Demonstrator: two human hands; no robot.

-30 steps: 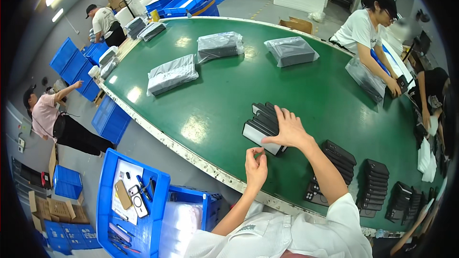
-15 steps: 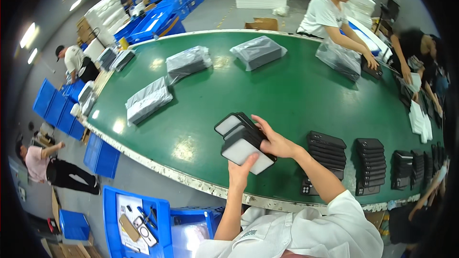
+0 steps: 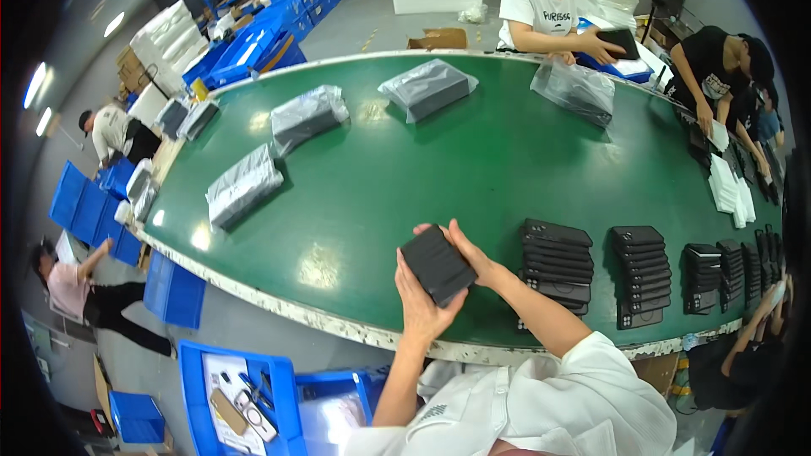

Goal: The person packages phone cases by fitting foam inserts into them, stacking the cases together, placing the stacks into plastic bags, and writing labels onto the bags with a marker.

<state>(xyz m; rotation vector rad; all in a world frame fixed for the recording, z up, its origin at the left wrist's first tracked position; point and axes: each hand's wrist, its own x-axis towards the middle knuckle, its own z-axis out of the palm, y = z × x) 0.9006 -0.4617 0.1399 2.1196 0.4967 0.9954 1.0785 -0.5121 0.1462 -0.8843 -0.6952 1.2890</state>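
Above the near part of the green table [image 3: 372,169], a squared-up stack of black phone cases [image 3: 438,264] is held between my two hands. My left hand [image 3: 421,304] grips its left and near side, the thumb along the near edge. On the far right side, my right hand [image 3: 470,255] presses its fingers against the stack. The cases' narrow edges face up in a row. To the right of my right forearm lies a fanned stack of black phone cases [image 3: 556,263], with another stack [image 3: 640,274] beyond it.
Several plastic-wrapped bundles [image 3: 310,120] lie along the table's far and left sides. A co-worker [image 3: 541,13] at the far edge holds a dark object. More people work at the right end. A blue bin [image 3: 198,405] with phone cases and papers stands at lower left.
The fanned cases, which showed pale inner faces, are now turned and squared into an even stack. Both hands have shifted round its sides. The far co-worker has lifted a dark object off the table.
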